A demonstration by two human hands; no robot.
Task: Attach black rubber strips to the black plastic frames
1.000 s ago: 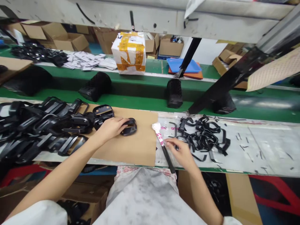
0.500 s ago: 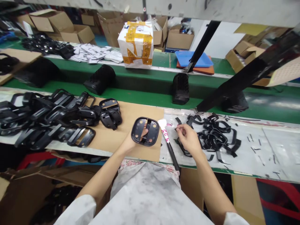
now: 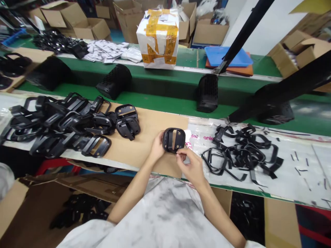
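While the left hand (image 3: 157, 147) grips the black plate (image 3: 170, 140), the right hand (image 3: 191, 166), its hold unclear, should work gently at the lower edge.

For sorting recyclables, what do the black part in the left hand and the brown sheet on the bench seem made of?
Black part: probably molded plastic, satin-looking, judging by its rounded rim and neat holes. Brown sheet: likely cardboard or heavy paper, matte, evenly tan.

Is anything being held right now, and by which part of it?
Yes: the left grip holds a black frame by its left side. The right grip is at its lower right edge; whether it pinches anything cannot be told.
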